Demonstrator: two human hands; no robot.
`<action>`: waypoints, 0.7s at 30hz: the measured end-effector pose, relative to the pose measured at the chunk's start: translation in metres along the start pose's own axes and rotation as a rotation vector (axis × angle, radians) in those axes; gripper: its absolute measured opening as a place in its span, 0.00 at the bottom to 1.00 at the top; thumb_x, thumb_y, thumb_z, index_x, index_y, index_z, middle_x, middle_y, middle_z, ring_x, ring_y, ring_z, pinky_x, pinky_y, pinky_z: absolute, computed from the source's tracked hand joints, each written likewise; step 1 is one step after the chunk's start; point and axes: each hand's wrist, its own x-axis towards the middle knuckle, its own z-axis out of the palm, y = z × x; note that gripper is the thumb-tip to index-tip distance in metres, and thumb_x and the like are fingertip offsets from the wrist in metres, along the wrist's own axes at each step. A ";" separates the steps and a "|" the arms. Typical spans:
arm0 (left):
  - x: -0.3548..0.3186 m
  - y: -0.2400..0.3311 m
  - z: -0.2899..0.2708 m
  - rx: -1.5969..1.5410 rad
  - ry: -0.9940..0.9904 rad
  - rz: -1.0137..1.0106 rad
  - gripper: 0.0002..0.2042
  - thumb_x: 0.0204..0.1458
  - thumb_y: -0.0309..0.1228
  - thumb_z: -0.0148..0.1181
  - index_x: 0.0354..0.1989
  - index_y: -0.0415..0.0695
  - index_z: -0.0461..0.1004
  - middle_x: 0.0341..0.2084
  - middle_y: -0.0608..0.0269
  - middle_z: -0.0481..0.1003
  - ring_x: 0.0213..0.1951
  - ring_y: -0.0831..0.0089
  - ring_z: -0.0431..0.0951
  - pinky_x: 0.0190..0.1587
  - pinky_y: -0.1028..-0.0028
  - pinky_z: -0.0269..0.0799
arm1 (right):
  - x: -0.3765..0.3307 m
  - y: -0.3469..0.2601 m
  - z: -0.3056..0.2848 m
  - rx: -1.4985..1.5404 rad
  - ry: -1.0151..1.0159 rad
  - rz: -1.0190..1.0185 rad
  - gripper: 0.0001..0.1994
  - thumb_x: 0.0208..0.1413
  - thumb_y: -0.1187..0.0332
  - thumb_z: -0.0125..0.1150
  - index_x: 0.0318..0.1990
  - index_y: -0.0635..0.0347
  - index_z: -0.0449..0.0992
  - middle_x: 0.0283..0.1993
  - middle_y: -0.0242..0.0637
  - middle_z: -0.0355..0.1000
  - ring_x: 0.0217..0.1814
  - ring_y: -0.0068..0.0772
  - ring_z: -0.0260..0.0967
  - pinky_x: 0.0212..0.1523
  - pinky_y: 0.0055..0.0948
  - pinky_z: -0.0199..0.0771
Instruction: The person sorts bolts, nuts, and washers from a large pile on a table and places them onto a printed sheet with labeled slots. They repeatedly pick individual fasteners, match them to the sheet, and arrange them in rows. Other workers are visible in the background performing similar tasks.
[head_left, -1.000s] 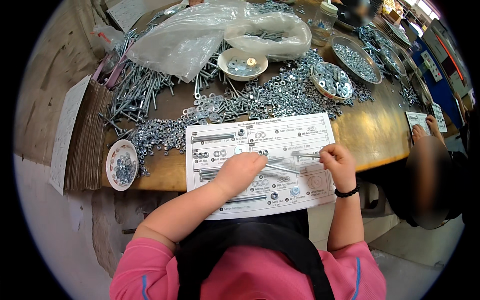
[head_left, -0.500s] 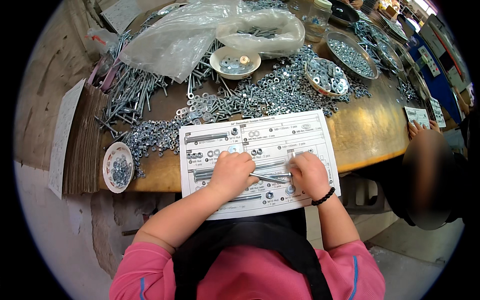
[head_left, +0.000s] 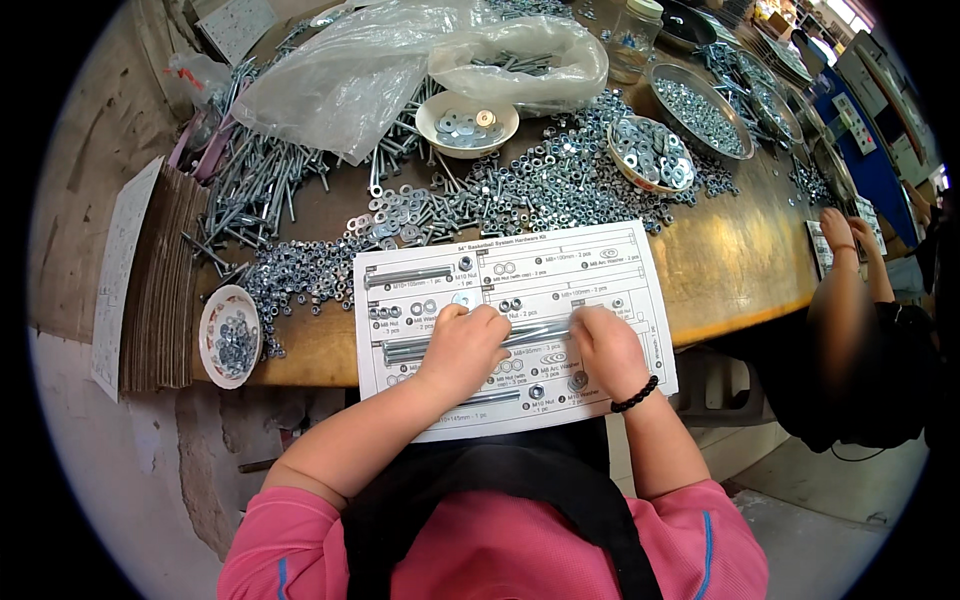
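Note:
A white printed card with hardware drawings lies at the table's front edge, its lower part overhanging toward me. Long silver bolts rest across its middle, passing under my left hand, whose curled fingers press on them. At the bolts' right end, my right hand has its fingers closed round the tips; their exact grip is partly hidden. A pale blue-tinted washer sits just beyond my left fingers. Lower on the card is another long bolt, partly covered by my left wrist.
Loose nuts and bolts are heaped beyond the card. Bowls of washers and a bowl of small nuts stand around it. Stacked cards rise at left. A plastic bag lies behind; another person's hands are at right.
The bolts that stuck out at a slant between my hands now line up with those on the card. My right hand has shifted slightly left. The other person's hands have moved.

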 end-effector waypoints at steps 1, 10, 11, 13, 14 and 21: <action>-0.001 -0.002 0.001 -0.024 0.000 -0.007 0.11 0.38 0.33 0.65 0.26 0.47 0.69 0.29 0.65 0.69 0.35 0.66 0.70 0.48 0.65 0.57 | 0.000 0.000 0.000 0.000 -0.025 0.006 0.05 0.49 0.71 0.56 0.34 0.60 0.71 0.30 0.43 0.70 0.34 0.47 0.68 0.34 0.38 0.68; 0.000 0.004 -0.006 -0.022 -0.101 -0.062 0.11 0.38 0.32 0.65 0.29 0.47 0.70 0.30 0.65 0.69 0.36 0.66 0.70 0.48 0.65 0.57 | -0.001 -0.002 0.000 0.021 -0.024 0.070 0.07 0.51 0.72 0.55 0.37 0.61 0.72 0.32 0.45 0.72 0.35 0.48 0.69 0.35 0.37 0.69; 0.000 0.003 -0.003 -0.025 -0.070 -0.057 0.11 0.39 0.32 0.64 0.30 0.47 0.71 0.31 0.65 0.69 0.36 0.66 0.70 0.48 0.65 0.57 | -0.002 -0.002 0.000 0.030 -0.013 0.076 0.07 0.51 0.72 0.55 0.37 0.62 0.72 0.32 0.46 0.72 0.35 0.49 0.69 0.35 0.36 0.69; 0.000 0.002 0.004 -0.032 -0.008 -0.047 0.12 0.40 0.32 0.64 0.34 0.48 0.72 0.31 0.65 0.69 0.37 0.66 0.71 0.48 0.65 0.58 | -0.001 -0.003 -0.002 0.019 -0.015 0.085 0.07 0.51 0.72 0.55 0.38 0.62 0.72 0.33 0.46 0.72 0.35 0.49 0.69 0.35 0.35 0.70; 0.001 0.003 0.003 -0.030 -0.008 -0.048 0.12 0.40 0.32 0.63 0.35 0.48 0.72 0.31 0.65 0.69 0.36 0.66 0.71 0.48 0.65 0.58 | -0.001 -0.004 -0.002 0.013 -0.017 0.090 0.07 0.52 0.72 0.55 0.38 0.62 0.72 0.33 0.46 0.72 0.35 0.48 0.70 0.35 0.35 0.70; 0.004 0.006 0.003 0.025 -0.051 -0.042 0.16 0.41 0.34 0.62 0.40 0.47 0.71 0.31 0.64 0.69 0.35 0.67 0.72 0.48 0.65 0.58 | 0.000 -0.016 -0.011 0.030 -0.078 0.171 0.08 0.54 0.69 0.52 0.40 0.60 0.72 0.35 0.45 0.73 0.37 0.47 0.70 0.36 0.37 0.70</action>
